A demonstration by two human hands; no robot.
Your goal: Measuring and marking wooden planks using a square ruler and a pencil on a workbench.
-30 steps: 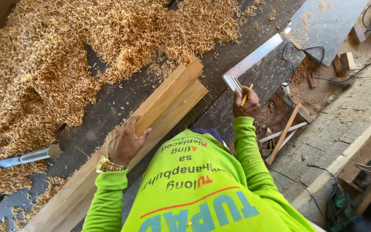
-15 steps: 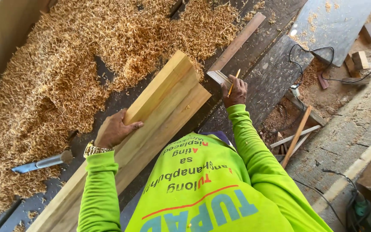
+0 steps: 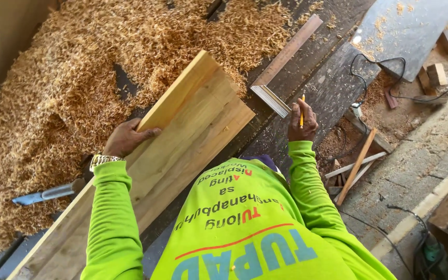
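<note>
Landmark for this record: the long pale wooden plank (image 3: 182, 140), which lies diagonally across the dark worktop (image 3: 333, 88), running from the lower left up toward the centre.

Left of the plank, a wide bed of wood shavings (image 3: 53, 93) covers the surface. A blue-handled chisel (image 3: 47, 194) lies at the lower edge of the shavings, just beside the plank's left edge and near the wrist of the left arm.

The left hand (image 3: 126, 139) rests on the plank's left edge, fingers spread over the top face and thumb wrapped against the side; it grips the plank. A metal wristwatch (image 3: 103, 161) sits on that wrist, above a bright green sleeve.

Right of the plank's upper end, a carpenter's square (image 3: 281, 67) lies on the worktop, its wooden arm pointing up and right, its metal blade close to the plank's corner but apart from it.

Further right, the right hand (image 3: 303, 123) is clenched around a yellow pencil (image 3: 302, 111), held upright, just beside the square's blade.

Beyond the worktop's right edge, thin wooden strips (image 3: 356, 166) lie crossed on the floor, with a black cable (image 3: 385, 78) and small wood blocks (image 3: 434, 72) above them.
</note>
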